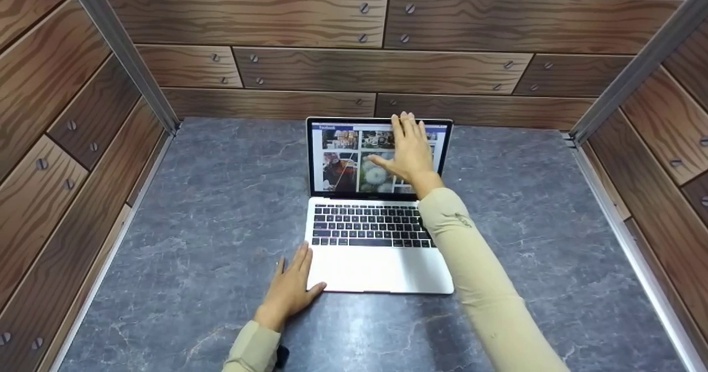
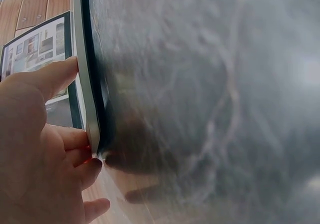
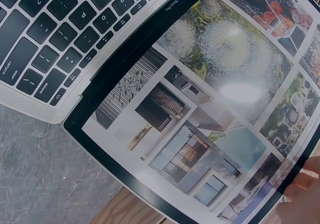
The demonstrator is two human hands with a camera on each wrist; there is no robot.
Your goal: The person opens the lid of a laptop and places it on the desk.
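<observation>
An unfolded laptop [image 1: 354, 267] rests on the grey marbled surface, its screen [image 1: 338, 170] raised and showing a page of pictures. The person's left hand [image 1: 290, 289] lies at the laptop's front left corner, fingers along the side edge and thumb at the front edge. In the left wrist view, the thumb [image 2: 60, 77] and fingertips meet the laptop's thin edge. The right hand [image 1: 410, 153] reaches up across the screen with fingers extended and thumb spread. Its fingertips are at the lid's top edge; in the right wrist view, fingers [image 3: 302, 186] overlap the dark bezel there.
Wood-plank patterned panels [image 1: 310, 68] stand behind and on both sides, joined by grey metal corner posts [image 1: 119, 46]. The marbled surface [image 1: 221, 195] extends around the laptop. The right sleeve [image 1: 475, 267] passes over the laptop's right side and part of the keyboard [image 1: 365, 225].
</observation>
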